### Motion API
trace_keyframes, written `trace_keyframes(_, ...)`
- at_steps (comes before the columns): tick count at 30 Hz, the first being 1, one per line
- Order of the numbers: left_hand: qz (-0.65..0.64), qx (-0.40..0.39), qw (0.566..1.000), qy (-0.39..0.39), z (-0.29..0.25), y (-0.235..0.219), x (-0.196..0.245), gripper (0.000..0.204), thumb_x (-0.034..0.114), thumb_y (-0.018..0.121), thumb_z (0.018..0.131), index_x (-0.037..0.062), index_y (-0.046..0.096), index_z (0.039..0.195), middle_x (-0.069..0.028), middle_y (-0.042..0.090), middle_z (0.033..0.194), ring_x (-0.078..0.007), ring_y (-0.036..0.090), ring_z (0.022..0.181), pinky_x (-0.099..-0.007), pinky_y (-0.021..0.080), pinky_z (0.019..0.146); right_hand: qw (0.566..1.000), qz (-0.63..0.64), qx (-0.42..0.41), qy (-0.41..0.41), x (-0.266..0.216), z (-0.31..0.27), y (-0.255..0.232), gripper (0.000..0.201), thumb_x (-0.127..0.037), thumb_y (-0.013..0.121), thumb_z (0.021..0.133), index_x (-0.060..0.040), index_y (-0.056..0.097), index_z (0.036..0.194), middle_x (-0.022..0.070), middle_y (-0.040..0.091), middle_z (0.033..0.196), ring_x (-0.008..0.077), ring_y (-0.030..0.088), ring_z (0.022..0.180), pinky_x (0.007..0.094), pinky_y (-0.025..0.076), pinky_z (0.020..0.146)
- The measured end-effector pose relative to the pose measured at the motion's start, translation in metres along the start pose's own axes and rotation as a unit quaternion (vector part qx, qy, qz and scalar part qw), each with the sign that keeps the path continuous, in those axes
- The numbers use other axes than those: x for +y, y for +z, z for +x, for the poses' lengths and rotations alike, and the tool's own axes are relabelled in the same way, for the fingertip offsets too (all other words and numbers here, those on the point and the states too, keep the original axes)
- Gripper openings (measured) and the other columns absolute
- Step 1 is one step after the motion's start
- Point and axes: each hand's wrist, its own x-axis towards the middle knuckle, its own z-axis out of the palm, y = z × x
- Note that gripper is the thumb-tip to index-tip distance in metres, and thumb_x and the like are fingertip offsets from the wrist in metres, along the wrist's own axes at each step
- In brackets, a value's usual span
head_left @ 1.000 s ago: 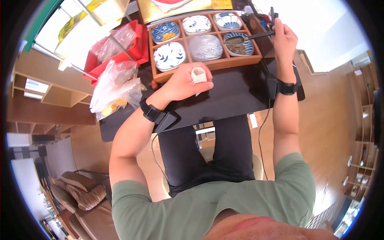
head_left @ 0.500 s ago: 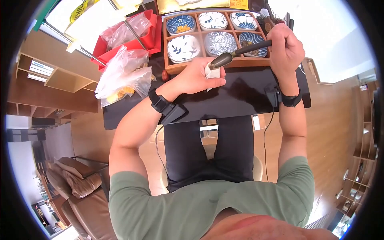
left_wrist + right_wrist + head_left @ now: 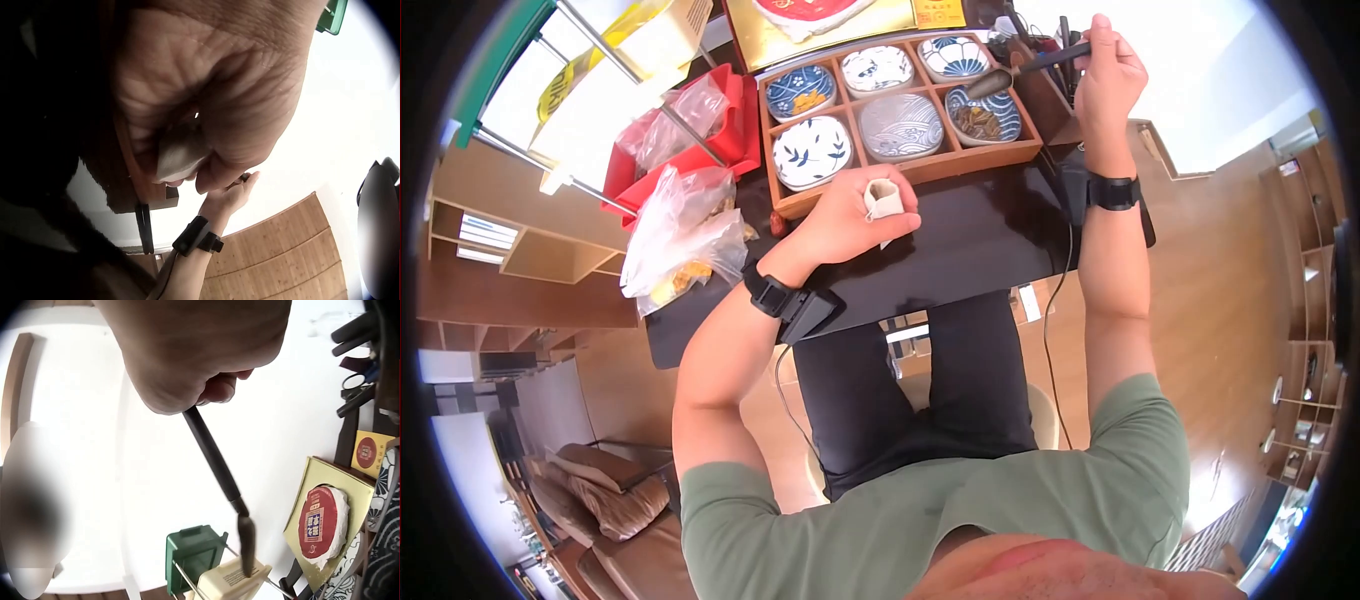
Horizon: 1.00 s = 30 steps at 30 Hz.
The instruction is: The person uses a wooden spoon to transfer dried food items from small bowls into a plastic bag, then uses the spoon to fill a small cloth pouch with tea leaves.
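In the head view my left hand (image 3: 840, 222) holds a small white cloth pouch (image 3: 886, 208) upright, its mouth facing up. The left wrist view shows the pouch (image 3: 180, 153) gripped between fingers and thumb. Up at the right, my right hand (image 3: 1110, 88) grips a scoop (image 3: 990, 84) by its dark handle. The scoop's head hangs at the back edge of a blue wave-patterned bowl (image 3: 1012, 124) of brown dried pieces. That bowl sits in the front right compartment of a wooden tray (image 3: 945, 163). In the right wrist view, the scoop (image 3: 246, 540) points away from my fist.
More patterned bowls fill the tray, one at back left with orange pieces (image 3: 808, 101). Left of it lie a plastic bag (image 3: 690, 235) and a red bin (image 3: 745, 130). A gold box (image 3: 870, 30) stands behind; dark-handled tools (image 3: 1062, 45) stand at back right.
The scoop was in the brown pieces, then tipped at the pouch's mouth, and is now back over the bowl's far edge. My left hand keeps hold of the pouch.
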Motion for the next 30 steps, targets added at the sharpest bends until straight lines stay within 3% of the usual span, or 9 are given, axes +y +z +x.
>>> trace_keyframes(3, 0.004, 0.006, 1.0, -0.001, -0.001, 0.001, 0.001, 0.013, 0.006, 0.077, 0.087, 0.0061, 0.064, 0.09, 0.0034, 0.064, 0.078, -0.0036, 0.058, 0.068, -0.0217, 0.046, 0.06, 0.997, -0.045, 0.034, 0.058, 0.008, -0.005, -0.007, 0.03, -0.026, 0.074, 0.095, 0.0005, 0.072, 0.082, 0.0014, 0.067, 0.072, 0.0041, 0.051, 0.059, 0.0179, 0.04, 0.055)
trace_keyframes(6, -0.003, 0.01, 1.0, 0.0, -0.001, 0.0, -0.002, 0.013, 0.006, 0.077, 0.087, 0.0062, 0.064, 0.091, 0.0035, 0.064, 0.079, -0.0035, 0.059, 0.068, -0.0211, 0.046, 0.059, 0.983, -0.176, 0.006, -0.057, 0.008, -0.012, -0.005, 0.03, -0.026, 0.075, 0.095, 0.0012, 0.074, 0.082, -0.0049, 0.06, 0.065, 0.001, 0.049, 0.063, 0.0173, 0.038, 0.057)
trace_keyframes(9, 0.0, 0.009, 1.0, 0.0, -0.001, 0.001, 0.0, 0.013, 0.005, 0.076, 0.087, 0.006, 0.064, 0.092, 0.0034, 0.064, 0.079, -0.0036, 0.059, 0.068, -0.0208, 0.046, 0.06, 0.97, -0.226, -0.01, -0.089, -0.004, -0.024, 0.005, 0.031, -0.026, 0.076, 0.094, 0.0024, 0.074, 0.083, -0.0055, 0.059, 0.065, 0.0011, 0.048, 0.062, 0.0177, 0.038, 0.056)
trace_keyframes(13, 0.001, 0.009, 1.0, 0.006, -0.001, 0.0, 0.0, 0.013, 0.004, 0.076, 0.088, 0.0058, 0.064, 0.092, 0.0032, 0.064, 0.079, -0.0038, 0.059, 0.068, -0.0209, 0.046, 0.059, 0.937, -0.319, -0.041, -0.133, 0.0, -0.026, 0.0, 0.03, -0.027, 0.079, 0.092, 0.0005, 0.075, 0.083, -0.0063, 0.052, 0.055, 0.0009, 0.041, 0.053, 0.0196, 0.031, 0.047)
trace_keyframes(16, 0.006, 0.004, 1.0, -0.016, -0.001, -0.002, 0.001, 0.016, 0.001, 0.077, 0.085, 0.0044, 0.064, 0.093, 0.0, 0.066, 0.09, -0.0059, 0.06, 0.077, -0.0226, 0.05, 0.066, 0.936, -0.309, -0.04, -0.163, 0.002, -0.026, 0.003, 0.03, -0.028, 0.079, 0.091, -0.0004, 0.075, 0.081, -0.0063, 0.049, 0.052, 0.001, 0.038, 0.051, 0.0201, 0.029, 0.046)
trace_keyframes(25, 0.012, 0.003, 1.0, -0.016, -0.001, -0.002, -0.001, 0.016, 0.001, 0.077, 0.085, 0.0045, 0.064, 0.094, 0.0002, 0.067, 0.089, -0.0062, 0.06, 0.078, -0.0227, 0.05, 0.067, 0.931, -0.348, -0.042, -0.101, 0.011, -0.024, 0.0, 0.039, -0.037, 0.079, 0.089, 0.0003, 0.075, 0.08, -0.0047, 0.049, 0.052, 0.0038, 0.04, 0.051, 0.0224, 0.032, 0.046)
trace_keyframes(30, -0.003, 0.002, 1.0, -0.022, -0.001, -0.002, -0.001, 0.016, 0.002, 0.077, 0.086, 0.0043, 0.064, 0.093, -0.0001, 0.067, 0.089, -0.0063, 0.061, 0.078, -0.0228, 0.05, 0.067, 0.919, -0.377, -0.039, -0.106, 0.009, -0.019, -0.004, 0.041, -0.04, 0.078, 0.089, 0.0, 0.075, 0.08, -0.0031, 0.048, 0.051, 0.0052, 0.041, 0.05, 0.0242, 0.034, 0.046)
